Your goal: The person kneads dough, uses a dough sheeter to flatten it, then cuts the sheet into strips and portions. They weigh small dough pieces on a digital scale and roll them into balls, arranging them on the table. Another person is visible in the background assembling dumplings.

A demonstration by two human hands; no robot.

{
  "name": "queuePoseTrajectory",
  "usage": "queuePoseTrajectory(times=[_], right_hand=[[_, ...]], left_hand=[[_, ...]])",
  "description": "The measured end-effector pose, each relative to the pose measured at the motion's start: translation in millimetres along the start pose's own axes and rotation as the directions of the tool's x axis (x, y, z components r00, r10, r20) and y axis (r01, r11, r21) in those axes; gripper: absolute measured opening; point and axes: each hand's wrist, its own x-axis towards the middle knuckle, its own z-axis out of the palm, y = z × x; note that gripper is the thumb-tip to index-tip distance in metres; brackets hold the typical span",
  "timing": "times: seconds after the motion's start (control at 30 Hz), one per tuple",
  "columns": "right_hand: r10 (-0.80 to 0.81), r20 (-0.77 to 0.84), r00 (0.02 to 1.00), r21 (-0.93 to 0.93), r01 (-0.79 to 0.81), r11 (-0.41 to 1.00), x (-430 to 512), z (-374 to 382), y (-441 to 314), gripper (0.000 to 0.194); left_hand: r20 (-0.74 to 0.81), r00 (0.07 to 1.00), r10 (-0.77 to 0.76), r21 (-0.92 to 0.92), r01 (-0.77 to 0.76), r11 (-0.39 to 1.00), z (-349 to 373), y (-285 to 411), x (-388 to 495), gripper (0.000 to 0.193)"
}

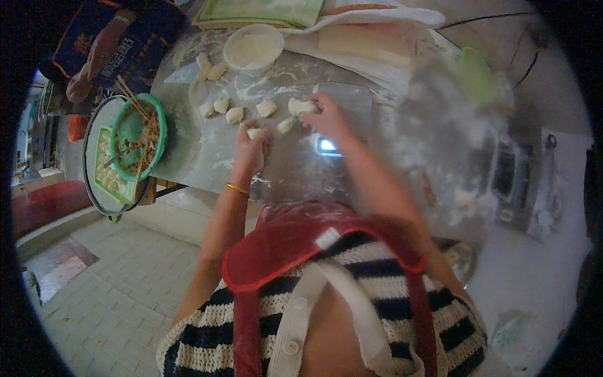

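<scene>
My left hand [250,145] is low over the floured table [292,174], its fingers around a small dough piece [256,134]. In my right hand [330,118] is a larger, uneven lump of dough [300,107], gripped at its right end. That hand covers part of what looks like a kitchen scale [353,101], whose display [329,145] glows. One dough piece [285,125] lies between my hands. Several more lie to the left, among them one dough piece [267,108] and another dough piece [234,115] nearer my left hand.
A bowl of flour [253,45] stands at the back. To the left, a green bowl [163,136] holds brown filling and chopsticks, partly covering a green tray [101,146] of dumplings. Another person's arm [106,42] is at upper left. White cloth [301,45] lies behind; the right side is blurred.
</scene>
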Motion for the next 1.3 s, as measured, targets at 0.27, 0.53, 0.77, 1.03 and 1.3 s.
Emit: queuePoseTrajectory(times=[0.27, 0.53, 0.77, 1.03, 1.3], right_hand=[[-0.338, -0.226, 0.913, -0.651, 0.117, 0.75, -13, -46, -8, 0.038], [-0.029, 0.266, 0.964, -0.241, 0.095, 0.966, -64, -15, -35, 0.043], [-0.064, 0.28, 0.958, -0.133, 0.105, 0.986, -77, 7, -35, 0.037], [-0.093, 0.271, 0.958, -0.378, 0.195, 0.905, -79, 27, -52, 0.055], [-0.214, 0.248, 0.945, -0.42, 0.304, 0.855, -86, 53, -58, 0.043]], left_hand=[[-0.036, 0.999, -0.017, 0.083, 0.02, 0.996, 0, 38, -31, 0.04], [0.314, 0.91, 0.27, 0.424, -0.388, 0.818, 29, -3, -31, 0.057], [0.348, 0.937, -0.031, 0.071, 0.007, 0.997, 41, 10, -39, 0.062], [0.327, 0.913, -0.245, 0.444, 0.08, 0.893, 13, 9, -53, 0.032], [0.14, 0.971, -0.192, 0.401, 0.121, 0.908, 7, 21, -74, 0.022]])
